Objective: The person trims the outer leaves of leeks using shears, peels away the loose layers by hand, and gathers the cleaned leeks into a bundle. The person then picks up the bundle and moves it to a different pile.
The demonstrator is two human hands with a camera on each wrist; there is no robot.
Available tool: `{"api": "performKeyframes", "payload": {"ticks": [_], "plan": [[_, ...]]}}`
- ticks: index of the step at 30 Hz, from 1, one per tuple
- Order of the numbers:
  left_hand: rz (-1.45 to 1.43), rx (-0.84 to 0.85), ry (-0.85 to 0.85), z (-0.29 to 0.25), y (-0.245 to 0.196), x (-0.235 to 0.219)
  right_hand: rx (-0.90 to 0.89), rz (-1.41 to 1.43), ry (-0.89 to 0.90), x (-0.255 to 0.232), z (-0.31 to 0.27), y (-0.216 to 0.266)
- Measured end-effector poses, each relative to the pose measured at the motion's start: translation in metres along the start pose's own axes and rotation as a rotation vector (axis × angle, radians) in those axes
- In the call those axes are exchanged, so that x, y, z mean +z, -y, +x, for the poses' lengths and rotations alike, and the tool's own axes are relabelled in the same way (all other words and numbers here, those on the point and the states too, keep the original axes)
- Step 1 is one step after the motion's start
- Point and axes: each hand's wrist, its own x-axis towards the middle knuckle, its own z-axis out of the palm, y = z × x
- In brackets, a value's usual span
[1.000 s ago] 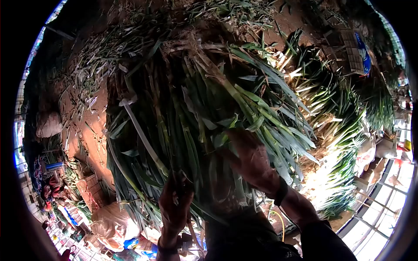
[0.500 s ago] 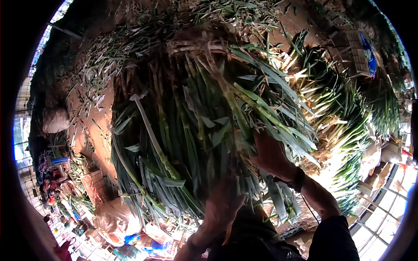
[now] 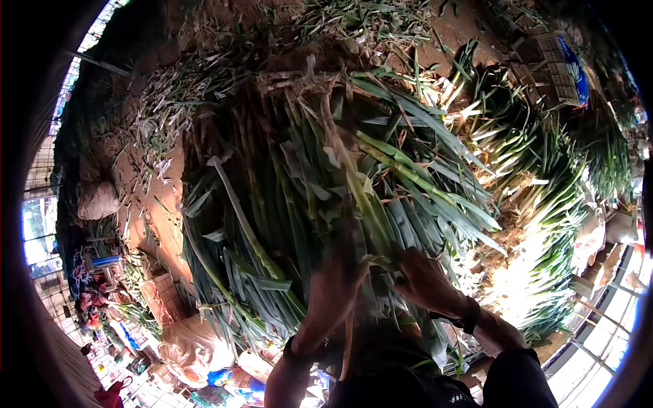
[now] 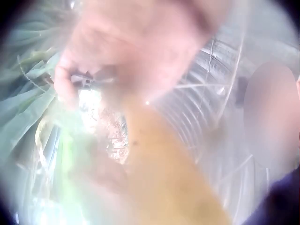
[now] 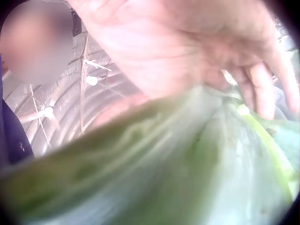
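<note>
A leek [image 3: 357,190] lies over the pile, its root end away from me and its leafy end at my hands. My right hand [image 3: 425,282] is at those leaves; in the right wrist view its curled fingers grip broad green leaves [image 5: 187,154] gathered under the palm. My left hand [image 3: 335,285] is just left of the leek, its fingers blurred. From it a long tan strip [image 3: 347,343] hangs down toward me, large and blurred as a tan piece [image 4: 159,164] in the left wrist view. The left fingers curl by it; what exactly it is I cannot tell.
Many leeks [image 3: 272,183] form a heap before me. More bundled leeks [image 3: 544,224] lie on the right in bright sun. Cut leaf scraps [image 3: 197,88] litter the soil beyond. A pale sack [image 3: 194,350] sits at lower left, a crate [image 3: 558,68] at far right.
My left hand has moved right and forward to the leek's leafy end. The right hand has gone right, then down to the leaves. The leek has swung more upright and shifted nearer me.
</note>
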Motion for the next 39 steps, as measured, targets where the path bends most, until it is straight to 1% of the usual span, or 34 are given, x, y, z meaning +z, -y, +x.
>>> {"api": "performKeyframes", "payload": {"ticks": [1,2,3,4,5,6,7,8,9,10,11,12,15,16,18,19,21,22,23,24,25,26,27,28,29,31,32,33,34,35,36,37,38,39], "plan": [[0.004,0.0,-0.001,0.012,0.01,-0.001,0.057,0.084,0.038,0.001,-0.001,-0.003],[0.021,-0.044,0.087,0.023,0.019,-0.003,0.116,0.168,0.076,0.001,-0.002,-0.005],[0.037,-0.088,0.174,0.034,0.025,-0.006,0.115,0.17,0.074,-0.002,-0.002,-0.006],[0.039,-0.086,0.174,0.046,0.028,-0.01,0.129,0.262,0.122,-0.008,0.0,-0.007],[-0.085,-0.2,0.145,0.057,0.029,-0.013,0.141,0.355,0.169,-0.012,0.002,-0.009],[-0.207,-0.314,0.116,0.063,0.027,-0.017,0.139,0.358,0.167,-0.01,0.001,-0.018],[-0.205,-0.313,0.119,0.064,0.018,-0.025,0.222,0.546,0.27,-0.006,0.0,-0.032],[-0.313,-0.503,0.162,0.064,0.004,-0.036,0.305,0.734,0.375,-0.004,-0.002,-0.042],[-0.419,-0.694,0.205,0.062,-0.003,-0.041,0.305,0.739,0.374,-0.004,-0.003,-0.048],[-0.412,-0.694,0.206,0.052,-0.003,-0.04,0.242,0.795,0.37,-0.004,-0.003,-0.053],[-0.399,-0.58,0.218,0.037,-0.001,-0.037,0.176,0.85,0.365,-0.003,-0.002,-0.056],[-0.388,-0.468,0.232,0.028,0.0,-0.035,0.246,0.959,0.39,-0.006,-0.001,-0.055],[-0.433,-0.48,0.236,0.037,-0.015,-0.04,0.205,1.023,0.354,0.003,-0.002,-0.057],[-0.434,-0.479,0.231,0.043,-0.011,-0.039,0.202,1.019,0.356,0.003,-0.001,-0.053],[-0.318,-0.23,0.152,0.064,0.001,-0.038,0.231,1.355,0.346,0.005,0.001,-0.037],[-0.322,-0.231,0.148,0.078,0.003,-0.04,0.233,1.35,0.349,0.009,0.001,-0.033],[-0.443,-0.586,0.253,0.111,0.005,-0.046,0.302,1.317,0.358,0.016,0.003,-0.03],[-0.447,-0.58,0.254,0.12,0.013,-0.045,0.268,1.245,0.353,0.02,0.003,-0.031],[-0.432,-0.508,0.248,0.129,0.022,-0.041,0.269,1.24,0.346,0.027,0.002,-0.034],[-0.417,-0.437,0.24,0.136,0.031,-0.038,0.245,1.139,0.29,0.036,0.001,-0.038],[-0.423,-0.437,0.237,0.143,0.034,-0.039,0.221,1.039,0.242,0.039,0.002,-0.035],[-0.465,-0.443,0.222,0.146,0.038,-0.043,0.222,1.038,0.251,0.041,0.003,-0.032],[-0.504,-0.449,0.206,0.146,0.043,-0.048,0.253,1.122,0.239,0.041,0.004,-0.027],[-0.663,-0.485,0.183,0.145,0.046,-0.052,0.286,1.205,0.223,0.039,0.005,-0.02],[-0.668,-0.485,0.181,0.136,0.047,-0.057,0.289,1.199,0.224,0.038,0.005,-0.013],[-0.684,-0.548,0.148,0.105,0.043,-0.076,0.264,0.886,0.086,0.037,0.01,0.005],[-0.534,-0.572,0.177,0.08,0.045,-0.086,0.189,0.928,0.06,0.036,0.01,0.018],[-0.537,-0.55,0.23,0.049,0.045,-0.094,0.181,0.926,0.062,0.027,0.011,0.044],[-0.54,-0.531,0.282,0.017,0.044,-0.1,0.162,0.983,0.072,0.013,0.011,0.077],[-0.503,-0.442,0.297,-0.014,0.042,-0.111,0.145,1.038,0.083,0.008,0.011,0.097],[-0.467,-0.352,0.312,-0.041,0.038,-0.124,-0.133,0.863,0.046,0.032,0.008,0.093],[-0.391,-0.357,0.19,-0.063,0.029,-0.139,-0.136,0.862,0.052,0.035,0.015,0.108],[-0.311,-0.366,0.066,-0.086,0.024,-0.152,-0.129,0.607,0.066,0.038,0.027,0.133],[-0.296,-0.426,-0.057,-0.112,0.033,-0.163,-0.127,0.355,0.081,0.048,0.038,0.158]]}}
